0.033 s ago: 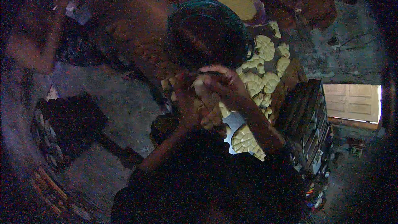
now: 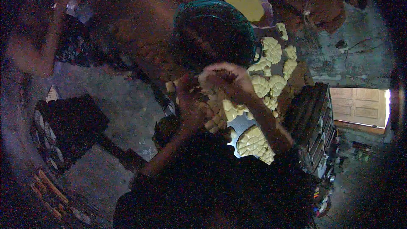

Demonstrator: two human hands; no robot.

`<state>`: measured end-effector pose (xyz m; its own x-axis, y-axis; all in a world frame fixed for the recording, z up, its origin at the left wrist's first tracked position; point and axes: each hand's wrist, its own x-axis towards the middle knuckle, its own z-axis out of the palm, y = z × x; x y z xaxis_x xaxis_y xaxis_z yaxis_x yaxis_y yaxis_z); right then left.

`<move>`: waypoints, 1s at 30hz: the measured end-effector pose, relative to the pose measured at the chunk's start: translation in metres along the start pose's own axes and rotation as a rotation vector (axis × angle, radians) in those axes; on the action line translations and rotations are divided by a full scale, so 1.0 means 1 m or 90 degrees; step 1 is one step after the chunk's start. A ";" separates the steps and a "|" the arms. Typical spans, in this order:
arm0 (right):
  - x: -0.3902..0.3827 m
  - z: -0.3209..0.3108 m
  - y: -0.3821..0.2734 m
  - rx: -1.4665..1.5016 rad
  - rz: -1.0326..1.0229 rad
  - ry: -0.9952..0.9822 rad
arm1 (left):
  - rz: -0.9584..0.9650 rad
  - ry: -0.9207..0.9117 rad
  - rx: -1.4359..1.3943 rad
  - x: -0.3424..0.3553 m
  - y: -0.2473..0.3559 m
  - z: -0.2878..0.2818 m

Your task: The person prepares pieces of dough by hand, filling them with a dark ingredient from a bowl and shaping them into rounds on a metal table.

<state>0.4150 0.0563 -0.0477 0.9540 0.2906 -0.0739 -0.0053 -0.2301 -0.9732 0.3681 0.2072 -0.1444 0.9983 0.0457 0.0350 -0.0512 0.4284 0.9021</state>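
My right hand (image 2: 233,80) curls its fingers over a pale piece of dough (image 2: 207,78) at the near rim of a teal basin (image 2: 250,23). Close beside it, to the left, my left hand (image 2: 188,97) is raised with its fingers bent inward. Deep shadow hides what those fingers hold, if anything. Several small dough lumps (image 2: 214,110) lie just below and between the hands. Under my right forearm, a scored, rounded dough shape (image 2: 251,141) rests on a shiny metal sheet (image 2: 240,123). The inside of the basin is too dark to make out.
More scored dough shapes (image 2: 271,50) cover the table to the right. A purple-rimmed bowl (image 2: 267,6) of yellow stuff stands behind the basin. Another person's arm (image 2: 53,38) shows at the far left. A dark slatted rack (image 2: 311,118) and a wooden door (image 2: 358,106) are right.
My right hand has lifted slightly and turned over the piece of dough. More of the small lumps and of the dough beside my right wrist now shows.
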 end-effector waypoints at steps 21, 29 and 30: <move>0.044 -0.053 0.028 -0.256 0.154 -0.011 | -0.327 -0.079 0.050 0.042 0.043 -0.015; -0.077 0.001 -0.055 0.341 0.057 0.252 | -0.427 -0.217 -0.134 -0.006 0.080 0.039; -0.092 0.001 -0.060 0.359 0.034 0.276 | -0.424 -0.214 -0.195 -0.020 0.082 0.046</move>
<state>0.3269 0.0444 0.0168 0.9809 -0.1296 -0.1451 -0.0980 0.3152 -0.9440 0.3453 0.2005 -0.0511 0.7734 -0.5600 -0.2970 0.6016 0.5009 0.6222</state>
